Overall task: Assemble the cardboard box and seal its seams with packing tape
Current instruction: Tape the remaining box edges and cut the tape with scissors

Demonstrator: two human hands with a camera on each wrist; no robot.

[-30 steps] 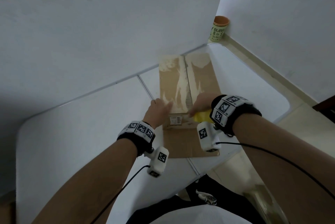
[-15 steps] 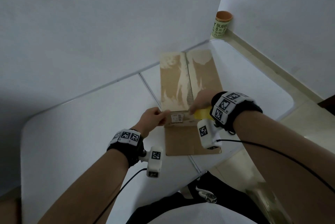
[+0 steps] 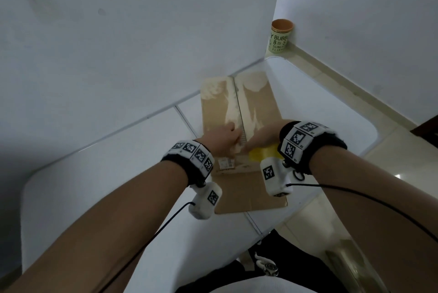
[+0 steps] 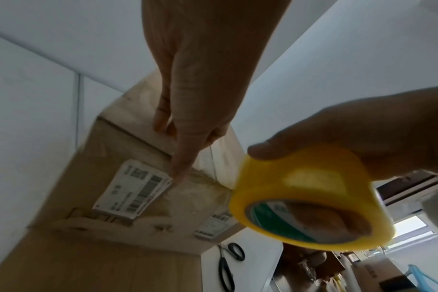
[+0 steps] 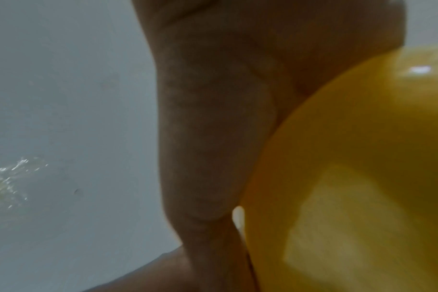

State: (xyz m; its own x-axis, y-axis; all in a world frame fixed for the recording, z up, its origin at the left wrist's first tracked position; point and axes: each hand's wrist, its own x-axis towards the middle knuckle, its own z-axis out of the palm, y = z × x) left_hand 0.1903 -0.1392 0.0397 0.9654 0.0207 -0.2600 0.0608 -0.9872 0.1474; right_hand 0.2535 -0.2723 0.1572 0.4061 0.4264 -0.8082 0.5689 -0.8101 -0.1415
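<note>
A brown cardboard box [image 3: 259, 103] stands on the white table [image 3: 94, 186], its top flaps shut and shiny clear tape along the middle seam. My left hand [image 3: 222, 137] lies on the box top beside the seam, fingers straight and pressing down. In the left wrist view the left hand [image 4: 195, 98] reaches its thumb over the near top edge above a shipping label [image 4: 135, 189]. My right hand [image 3: 263, 136] grips a yellow tape roll [image 3: 260, 154] at the near right of the top. That tape roll [image 4: 308, 193] [image 5: 363, 177] fills much of the wrist views.
A loose flap [image 3: 241, 190] lies flat on the table toward me. Black scissors [image 4: 228, 262] lie on the table right of the box. A green can with an orange lid [image 3: 280, 36] stands in the room corner. White walls close in behind and left.
My left hand drew back to the box's near edge, then moved forward onto the top beside the seam. The right hand with the tape roll has hardly shifted.
</note>
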